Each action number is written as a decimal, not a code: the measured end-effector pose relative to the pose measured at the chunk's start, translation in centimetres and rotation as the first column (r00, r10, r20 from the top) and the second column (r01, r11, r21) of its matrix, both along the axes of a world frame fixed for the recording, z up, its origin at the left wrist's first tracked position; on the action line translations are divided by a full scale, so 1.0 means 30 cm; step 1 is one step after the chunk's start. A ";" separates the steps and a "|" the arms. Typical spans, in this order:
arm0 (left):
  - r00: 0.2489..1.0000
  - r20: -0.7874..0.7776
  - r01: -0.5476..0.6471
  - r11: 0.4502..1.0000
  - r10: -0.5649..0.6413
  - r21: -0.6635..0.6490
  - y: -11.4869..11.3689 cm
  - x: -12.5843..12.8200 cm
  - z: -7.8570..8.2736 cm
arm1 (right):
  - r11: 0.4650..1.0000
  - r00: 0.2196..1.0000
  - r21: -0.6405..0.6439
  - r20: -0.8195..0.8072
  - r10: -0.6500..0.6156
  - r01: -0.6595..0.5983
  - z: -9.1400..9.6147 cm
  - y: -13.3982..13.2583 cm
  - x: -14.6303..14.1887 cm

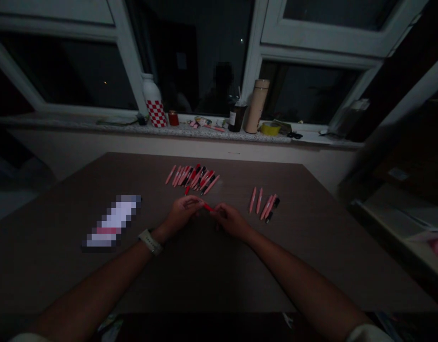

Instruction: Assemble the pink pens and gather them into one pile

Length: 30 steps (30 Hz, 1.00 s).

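Both left hand (182, 214) and right hand (230, 221) clamp one red pen (207, 206) between them. More pens (192, 178) lie farther away.

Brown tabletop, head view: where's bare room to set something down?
Bare patches on the brown tabletop: right of the small group of pink pens, and between the near edge and the left hand and right hand. Crowded: the dense pink-and-black pen cluster, far centre.

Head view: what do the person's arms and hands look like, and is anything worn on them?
The left hand and right hand are ungloved. The left forearm wears a pale, chunky watch at the wrist; the right forearm has none. Pale sleeves show at the lower edge. Dim light hides finer detail.
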<state>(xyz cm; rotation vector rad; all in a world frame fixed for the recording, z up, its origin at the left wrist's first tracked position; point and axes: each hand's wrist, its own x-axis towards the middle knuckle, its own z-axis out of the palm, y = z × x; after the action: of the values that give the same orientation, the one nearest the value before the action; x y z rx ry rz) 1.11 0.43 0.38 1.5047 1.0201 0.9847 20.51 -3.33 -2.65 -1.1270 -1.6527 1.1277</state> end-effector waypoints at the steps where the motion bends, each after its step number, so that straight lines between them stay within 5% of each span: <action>1: 1.000 0.001 0.004 1.000 -0.004 0.000 0.001 0.000 -0.001 | 1.000 1.000 0.016 0.016 0.001 -0.001 0.002 0.000 0.000; 12: 0.998 0.025 0.052 0.999 -0.052 0.015 0.057 -0.020 -0.066 | 0.994 0.981 0.109 0.193 -0.011 -0.011 0.006 -0.001 -0.004; 18: 0.990 0.135 -0.031 0.999 0.036 -0.035 0.088 -0.032 -0.079 | 0.993 0.993 0.065 0.070 -0.100 0.095 -0.028 0.012 -0.012; 25: 0.990 0.097 -0.109 0.994 0.106 0.029 0.063 -0.028 -0.071 | 0.998 0.996 -0.003 0.064 -0.069 0.070 -0.013 0.017 -0.015; 30: 0.985 0.098 -0.149 0.988 0.146 0.029 0.054 -0.028 -0.069 | 0.977 0.958 -0.179 -0.242 -0.156 0.114 0.009 0.015 -0.006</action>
<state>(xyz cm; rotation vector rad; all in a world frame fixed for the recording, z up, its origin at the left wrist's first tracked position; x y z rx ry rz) 0.28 2.04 -1.71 1.4132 1.0616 1.1742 20.35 -2.89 -2.38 -1.1270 -1.2844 1.2788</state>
